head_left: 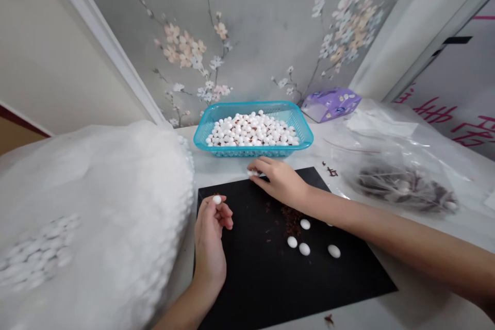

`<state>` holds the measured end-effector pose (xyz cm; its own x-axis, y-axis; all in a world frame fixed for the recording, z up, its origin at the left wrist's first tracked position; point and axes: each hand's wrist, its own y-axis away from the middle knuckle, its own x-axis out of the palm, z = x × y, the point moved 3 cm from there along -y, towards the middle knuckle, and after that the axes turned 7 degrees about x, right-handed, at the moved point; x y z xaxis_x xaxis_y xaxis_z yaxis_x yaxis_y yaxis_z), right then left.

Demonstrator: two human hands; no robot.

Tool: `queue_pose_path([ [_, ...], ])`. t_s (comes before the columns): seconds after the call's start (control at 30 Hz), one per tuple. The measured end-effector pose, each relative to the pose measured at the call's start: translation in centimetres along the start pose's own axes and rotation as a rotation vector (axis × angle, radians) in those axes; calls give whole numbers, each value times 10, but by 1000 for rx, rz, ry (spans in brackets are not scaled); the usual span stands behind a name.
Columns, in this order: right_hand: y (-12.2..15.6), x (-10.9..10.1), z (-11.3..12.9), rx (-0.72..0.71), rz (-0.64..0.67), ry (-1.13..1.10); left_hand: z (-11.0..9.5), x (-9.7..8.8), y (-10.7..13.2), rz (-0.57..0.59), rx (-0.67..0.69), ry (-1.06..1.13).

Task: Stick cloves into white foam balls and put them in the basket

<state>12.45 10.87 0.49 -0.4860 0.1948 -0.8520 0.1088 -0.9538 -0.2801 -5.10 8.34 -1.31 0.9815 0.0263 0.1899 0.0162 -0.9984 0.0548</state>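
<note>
While my left hand and right hand are pinching balls, their roundness is risking slips past the mat's back edge.

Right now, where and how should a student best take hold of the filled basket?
The basket is probably best held by its rim at the two short ends, one hand each, coming from the near side: the purple pack sits by its far right corner. The rim flares outward, giving a ledge, and the upright pose and heaped balls suggest keeping it level.
</note>
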Motion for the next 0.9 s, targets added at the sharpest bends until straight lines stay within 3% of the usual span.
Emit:
queue_pose_path([
  [0.27,2,-5,5,-64,1,61,0,0,0,11,11,-3],
  [0.37,-6,-28,7,-59,-68,44,1,0,0,12,14,-6],
  [0.47,-23,-65,0,-55,-294,31,1,0,0,31,19,-7],
  [0.57,-44,-95,-21,56,-436,139,1,0,0,45,21,-12],
  [0.7,-53,-108,-44,95,-345,236,-1,1,0,34,24,-25],
  [0.8,-31,-108,-36,42,-367,242,-1,1,0,30,27,-31],
  [0.83,-21,-106,-30,24,-312,204,-1,2,0,32,27,-32],
  [0.9,2,-94,-14,-69,1,87,-1,2,0,33,27,-31],
])
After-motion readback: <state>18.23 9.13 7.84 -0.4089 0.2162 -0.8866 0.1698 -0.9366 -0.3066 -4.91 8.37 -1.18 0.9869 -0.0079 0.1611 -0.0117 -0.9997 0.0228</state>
